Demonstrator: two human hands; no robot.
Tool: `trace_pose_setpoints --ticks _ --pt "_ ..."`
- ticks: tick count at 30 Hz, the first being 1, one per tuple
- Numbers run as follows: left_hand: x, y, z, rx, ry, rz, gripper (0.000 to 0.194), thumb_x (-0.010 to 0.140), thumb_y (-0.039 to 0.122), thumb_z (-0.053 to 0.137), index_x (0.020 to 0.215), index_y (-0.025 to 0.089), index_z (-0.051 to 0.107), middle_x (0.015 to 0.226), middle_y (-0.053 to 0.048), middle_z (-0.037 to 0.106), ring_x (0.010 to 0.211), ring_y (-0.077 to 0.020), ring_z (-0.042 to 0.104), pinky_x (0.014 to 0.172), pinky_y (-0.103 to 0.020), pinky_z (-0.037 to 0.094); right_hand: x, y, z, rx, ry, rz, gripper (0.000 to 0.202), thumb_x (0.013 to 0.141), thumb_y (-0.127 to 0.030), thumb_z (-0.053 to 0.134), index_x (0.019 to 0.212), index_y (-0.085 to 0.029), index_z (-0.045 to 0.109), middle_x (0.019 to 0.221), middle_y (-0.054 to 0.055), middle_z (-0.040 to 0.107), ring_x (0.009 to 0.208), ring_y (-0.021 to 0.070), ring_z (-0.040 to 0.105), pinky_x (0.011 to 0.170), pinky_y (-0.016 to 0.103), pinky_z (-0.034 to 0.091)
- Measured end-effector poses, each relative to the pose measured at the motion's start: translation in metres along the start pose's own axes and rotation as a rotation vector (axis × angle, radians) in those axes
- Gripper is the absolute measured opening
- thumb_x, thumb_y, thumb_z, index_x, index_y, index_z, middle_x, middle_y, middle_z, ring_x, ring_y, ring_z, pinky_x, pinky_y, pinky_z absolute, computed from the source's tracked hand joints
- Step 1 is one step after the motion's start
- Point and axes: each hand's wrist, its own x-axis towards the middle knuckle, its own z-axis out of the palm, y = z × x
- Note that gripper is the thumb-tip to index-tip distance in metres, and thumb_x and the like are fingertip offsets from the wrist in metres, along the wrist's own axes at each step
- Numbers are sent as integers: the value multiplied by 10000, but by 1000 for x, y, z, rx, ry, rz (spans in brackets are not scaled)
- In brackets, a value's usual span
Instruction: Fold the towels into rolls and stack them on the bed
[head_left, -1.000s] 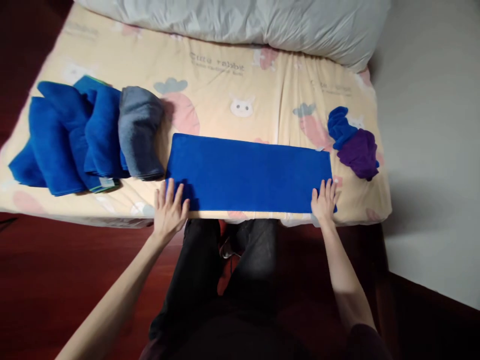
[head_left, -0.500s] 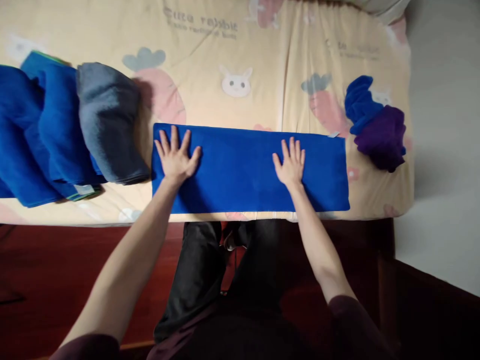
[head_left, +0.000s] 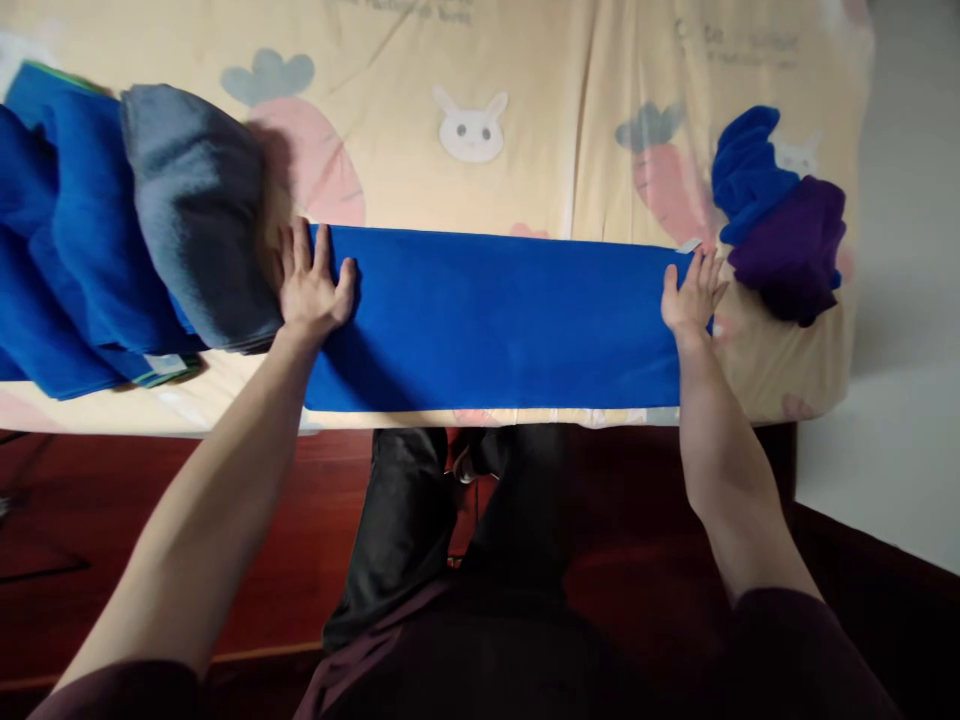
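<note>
With the rectangular blue fabric cloth (head_left: 495, 320) flat along the near edge of the cream cartoon-patterned bed (head_left: 405, 190), the left hand (head_left: 311, 290) and right hand (head_left: 694, 292), fingers spread and gripping nothing, should smooth its ends evenly outward.

On the patterned sheet (head_left: 551, 180) I see one blue towel (head_left: 495, 320) lying flat. My left hand (head_left: 311, 293) is spread over its left end, close beside the grey towel (head_left: 199, 220). My right hand (head_left: 694, 298) is on the opposite end, near a white label (head_left: 688, 246) and the crumpled purple cloth (head_left: 791, 240).
</note>
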Motion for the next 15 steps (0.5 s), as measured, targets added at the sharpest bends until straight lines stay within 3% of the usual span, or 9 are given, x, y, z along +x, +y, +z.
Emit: trace_pose_setpoints --ticks 3,4,6,8,11,13,15 --pt "-7 16 -3 -3 35 16 951 1058 713 247 1710 20 238 1840 -127 29 1699 -361 -40 1357 -614 -47 -56 -24 -11 61 119 -112 689 1115 -347 450 1715 -37 315 1804 215 214 1703 361 140 1360 626 117" --pt "-10 25 -2 -11 38 51 969 1044 740 233 1702 29 271 1841 -117 44 1698 -362 -73 1347 -619 -63 -88 -36 -15 126 149 -186 656 1124 -384 396 1696 -65 369 1776 220 295 1682 350 231 1336 640 227" --pt "-12 50 5 -36 -14 172 958 1022 771 215 1690 101 362 1840 -70 113 1705 -334 -91 1351 -601 -51 -167 -63 -20 364 103 -197 589 1132 -466 305 1586 -186 556 1612 191 544 1505 330 530 1207 596 472" --pt "-10 80 17 -50 -131 350 897 1026 753 215 1678 178 434 1826 -51 203 1718 -314 0 1372 -581 -2 -252 -91 -18 743 -22 -85 497 1105 -540 395 1361 -265 720 1295 140 736 1153 279 740 997 472 622" --pt "4 129 45 -44 -332 689 797 1055 677 275 1687 216 434 1809 -72 267 1704 -320 157 1374 -582 68 -351 -124 -4 1262 -269 224 368 1024 -562 609 1130 -247 766 917 55 772 704 201 715 700 370 625" --pt "17 156 67 -42 -419 873 725 1074 624 313 1687 258 435 1811 -50 269 1699 -306 183 1374 -561 82 -383 -138 10 1451 -343 426 408 966 -563 697 1174 -216 748 915 46 787 639 178 694 622 336 594" --pt "32 175 87 -41 -452 950 681 1089 582 328 1687 275 436 1811 -36 270 1696 -311 193 1372 -568 80 -393 -146 21 1558 -390 563 505 912 -554 762 1263 -195 714 992 61 811 668 177 715 626 327 595"
